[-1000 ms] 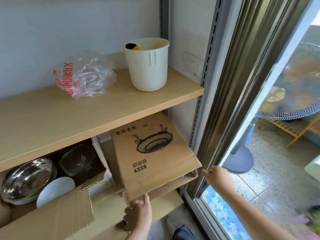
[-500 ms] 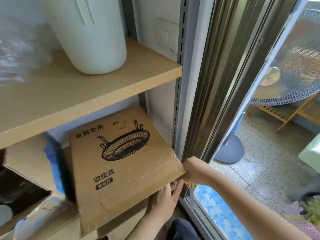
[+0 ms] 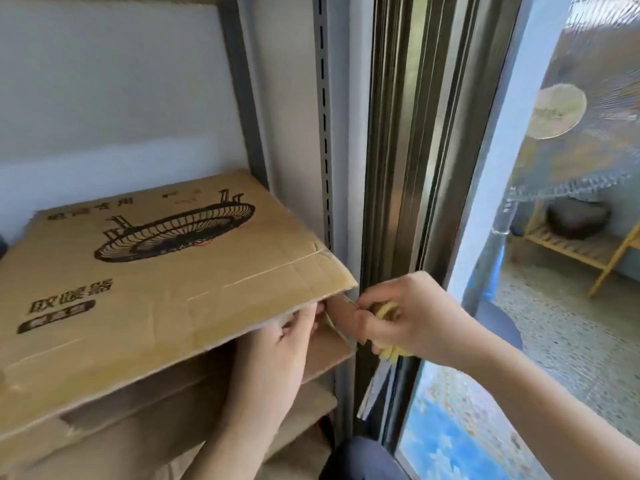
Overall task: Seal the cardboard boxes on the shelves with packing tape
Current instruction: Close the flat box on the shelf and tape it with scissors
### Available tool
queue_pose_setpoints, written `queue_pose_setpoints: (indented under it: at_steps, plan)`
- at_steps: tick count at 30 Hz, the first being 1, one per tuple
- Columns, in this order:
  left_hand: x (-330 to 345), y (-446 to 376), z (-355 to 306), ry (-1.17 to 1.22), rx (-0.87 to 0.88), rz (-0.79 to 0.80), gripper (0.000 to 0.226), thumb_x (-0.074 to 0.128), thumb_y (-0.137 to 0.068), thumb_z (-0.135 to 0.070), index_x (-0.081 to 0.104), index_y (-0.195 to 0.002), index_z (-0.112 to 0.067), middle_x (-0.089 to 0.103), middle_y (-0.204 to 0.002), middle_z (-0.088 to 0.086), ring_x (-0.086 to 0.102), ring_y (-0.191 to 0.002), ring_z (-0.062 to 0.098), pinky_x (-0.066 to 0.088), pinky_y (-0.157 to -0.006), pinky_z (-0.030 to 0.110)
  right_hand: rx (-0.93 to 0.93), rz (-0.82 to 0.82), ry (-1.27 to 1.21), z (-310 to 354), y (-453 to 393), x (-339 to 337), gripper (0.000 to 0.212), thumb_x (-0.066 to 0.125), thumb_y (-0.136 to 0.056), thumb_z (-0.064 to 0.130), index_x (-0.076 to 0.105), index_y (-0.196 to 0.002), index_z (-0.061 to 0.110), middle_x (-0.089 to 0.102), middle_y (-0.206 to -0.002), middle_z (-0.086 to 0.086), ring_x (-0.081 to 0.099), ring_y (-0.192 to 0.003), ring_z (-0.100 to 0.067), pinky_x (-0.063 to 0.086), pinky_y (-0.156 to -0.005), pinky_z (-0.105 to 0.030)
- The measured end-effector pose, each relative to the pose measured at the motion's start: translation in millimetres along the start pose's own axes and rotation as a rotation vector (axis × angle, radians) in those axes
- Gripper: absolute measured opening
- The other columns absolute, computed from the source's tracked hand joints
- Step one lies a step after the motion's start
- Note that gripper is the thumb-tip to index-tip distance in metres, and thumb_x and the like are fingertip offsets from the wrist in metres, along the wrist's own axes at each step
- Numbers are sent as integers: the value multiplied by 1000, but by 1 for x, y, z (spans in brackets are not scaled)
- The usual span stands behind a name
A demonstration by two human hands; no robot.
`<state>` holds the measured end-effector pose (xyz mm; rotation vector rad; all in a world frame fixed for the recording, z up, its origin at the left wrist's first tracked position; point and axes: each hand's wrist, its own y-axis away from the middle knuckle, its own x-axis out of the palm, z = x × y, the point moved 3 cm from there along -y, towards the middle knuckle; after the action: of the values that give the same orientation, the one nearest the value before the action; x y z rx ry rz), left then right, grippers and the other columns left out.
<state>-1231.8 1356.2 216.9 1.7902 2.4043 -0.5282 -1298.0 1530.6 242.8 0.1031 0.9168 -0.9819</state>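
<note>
At the lower centre of the frame, the left hand (image 3: 277, 344) reaches up beneath the front right corner of the cardboard box (image 3: 145, 271), fingers curled against the underside of its printed top flap (image 3: 207, 299). Just right of it, the right hand (image 3: 408, 317) grips a yellowish tape roll (image 3: 388, 311), fingers closed round it. A thin strip of tape (image 3: 337, 329) runs from the roll toward the left hand; whether the left fingers pinch its end cannot be determined.

The box occupies the left and centre of the frame, resting on a shelf, with the flap corner raised. No tape is visible on its top surface. Judgement: sealing of this box is at its start, with the strip not yet applied and the flap not yet pressed down.

Behind, at upper centre, stands the slotted shelf upright (image 3: 323, 133); at upper right, a fan (image 3: 588, 98) is visible through the glass.
</note>
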Motion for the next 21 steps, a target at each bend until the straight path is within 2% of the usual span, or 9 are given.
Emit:
queue_pose_setpoints:
  at_steps: [2,4,6,8,10,13,15,19,21]
  plan:
    - [4,-1,2,30,158,-156,30,54,-97,-42,68,-121,-29,70,-117,-18,66,-111,4,51,-100,35,-17,-69,-59,-5,5,5,33,56,-81,41,70,-70,13,66,-57,1,61,-53,-18,54,-53,-32]
    - [8,1,3,162,138,-236,26,55,-100,-22,68,-122,-21,73,-116,-10,69,-107,8,55,-94,33,-35,-90,-125,-9,10,10,28,58,-87,34,72,-70,16,68,-57,4,64,-53,-16,55,-53,-31]
    - [13,6,4,270,76,-250,26,55,-100,-15,68,-122,-18,73,-116,-2,71,-105,13,56,-92,33,-20,-84,-199,-14,15,14,26,61,-92,27,73,-72,18,69,-59,4,67,-54,-16,58,-53,-33]
    - [14,12,3,258,26,-285,22,58,-99,-20,72,-116,-20,75,-112,-2,71,-104,14,53,-98,39,7,-78,-265,-15,20,17,23,63,-92,34,75,-78,22,71,-62,1,69,-57,-20,60,-57,-37]
    - [15,20,-3,211,-24,-314,18,62,-96,-30,74,-109,-24,76,-106,-8,71,-103,11,52,-100,42,0,-49,-341,-9,26,23,23,63,-91,43,77,-92,24,73,-67,0,71,-60,-16,61,-59,-33]
    - [21,32,-14,74,-16,-307,18,64,-91,-45,69,-106,-35,73,-99,-23,67,-98,-3,56,-88,24,-71,73,-447,9,32,37,22,61,-93,38,72,-110,28,73,-70,-4,72,-62,-12,57,-56,-23]
    - [24,35,-19,-43,12,-304,18,67,-89,-45,65,-106,-39,72,-100,-25,66,-98,-5,56,-81,18,-104,112,-464,17,34,42,16,60,-96,31,71,-106,26,73,-71,-6,73,-64,-14,61,-61,-30]
    - [15,27,-22,-188,8,-377,9,68,-92,-31,73,-98,-26,75,-92,-13,69,-89,3,57,-86,32,-80,124,-530,17,29,40,16,57,-99,26,71,-106,26,71,-69,-11,72,-61,-15,56,-56,-22]
    - [8,23,-20,-214,-3,-396,12,70,-91,-29,76,-94,-18,76,-87,-7,70,-86,9,58,-86,38,-40,81,-597,13,26,38,18,56,-99,26,73,-104,23,69,-66,-11,71,-59,-17,55,-53,-23]
